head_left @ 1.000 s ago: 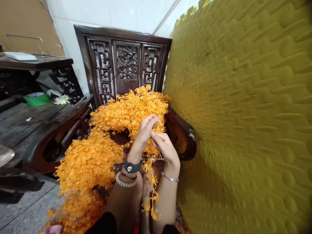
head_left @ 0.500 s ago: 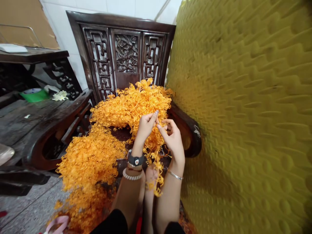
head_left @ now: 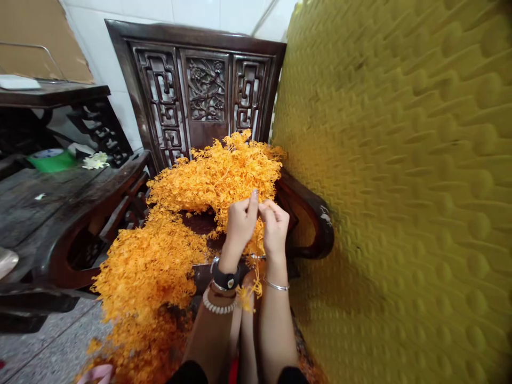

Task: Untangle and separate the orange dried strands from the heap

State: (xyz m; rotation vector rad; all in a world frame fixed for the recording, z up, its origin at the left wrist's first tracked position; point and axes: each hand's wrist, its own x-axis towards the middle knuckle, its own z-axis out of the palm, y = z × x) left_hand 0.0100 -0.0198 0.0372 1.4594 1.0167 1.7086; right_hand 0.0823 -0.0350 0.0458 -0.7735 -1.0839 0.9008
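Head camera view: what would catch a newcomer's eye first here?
A big heap of feathery orange sprays comes first, spilling down toward the floor. The left hand and right hand sit close together at its near edge, in front of a carved dark wooden chair back. Dimpled mustard-yellow padding fills the right side of the view.
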